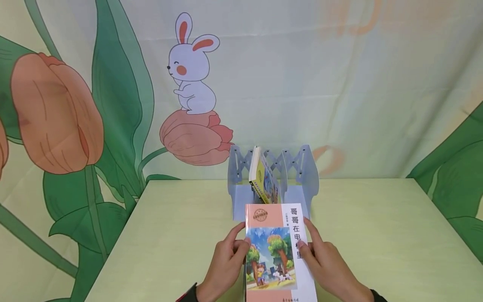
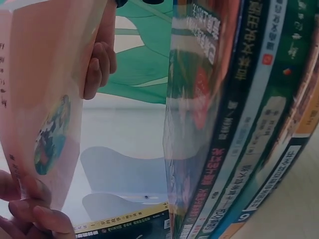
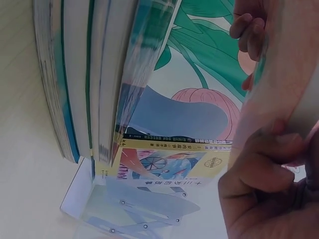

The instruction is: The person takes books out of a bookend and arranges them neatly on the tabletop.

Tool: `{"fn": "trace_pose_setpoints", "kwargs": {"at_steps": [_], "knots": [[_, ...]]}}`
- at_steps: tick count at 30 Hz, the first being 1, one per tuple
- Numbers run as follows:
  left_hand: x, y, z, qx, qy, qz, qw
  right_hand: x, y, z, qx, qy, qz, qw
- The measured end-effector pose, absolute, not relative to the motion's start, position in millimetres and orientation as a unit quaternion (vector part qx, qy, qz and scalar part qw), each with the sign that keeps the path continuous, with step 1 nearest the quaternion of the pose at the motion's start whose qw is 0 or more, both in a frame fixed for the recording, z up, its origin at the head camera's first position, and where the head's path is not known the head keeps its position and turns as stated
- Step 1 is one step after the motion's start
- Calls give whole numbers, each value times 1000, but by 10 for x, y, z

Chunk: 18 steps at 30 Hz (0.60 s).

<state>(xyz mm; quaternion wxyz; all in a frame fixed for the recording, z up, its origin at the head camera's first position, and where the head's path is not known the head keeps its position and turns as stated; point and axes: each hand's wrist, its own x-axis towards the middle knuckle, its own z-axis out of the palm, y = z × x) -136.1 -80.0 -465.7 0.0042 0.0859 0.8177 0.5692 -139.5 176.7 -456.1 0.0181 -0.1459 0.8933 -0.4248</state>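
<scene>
Both hands hold a paperback book (image 1: 269,258) with a pink and white cover and a picture of trees. My left hand (image 1: 226,261) grips its left edge, thumb on the front cover. On the opposite edge, my right hand (image 1: 330,266) pinches it with the thumb over the white strip; curled fingers show behind the book in the right wrist view. Below the held book stands a stack of books (image 2: 239,124), spines toward the left wrist camera, largely hidden from the head view.
Behind the held book, a light blue folding book rack (image 1: 310,167) stands at the table's back edge. Yellow-covered books (image 1: 266,180) lean inside it. The pale green table (image 1: 181,226) reaches back to a printed curtain (image 1: 271,84) with tulips and a rabbit.
</scene>
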Motion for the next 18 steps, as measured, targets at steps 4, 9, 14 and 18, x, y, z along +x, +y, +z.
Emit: {"fn": "trace_pose_setpoints", "kwargs": {"at_steps": [4, 9, 14, 18], "knots": [[-1363, -820, -4678, 73, 818, 568, 43, -1395, 1758, -4576, -137, 901, -408, 48], [-1357, -841, -4716, 65, 821, 562, 71, -1403, 1761, -4603, -136, 905, -397, 72], [-1345, -841, -4740, 57, 820, 563, 86, -1387, 1768, -4625, -142, 905, -392, 81], [-1333, -833, -4751, 49, 820, 561, 97, -1371, 1771, -4644, -129, 903, -398, 101]]}}
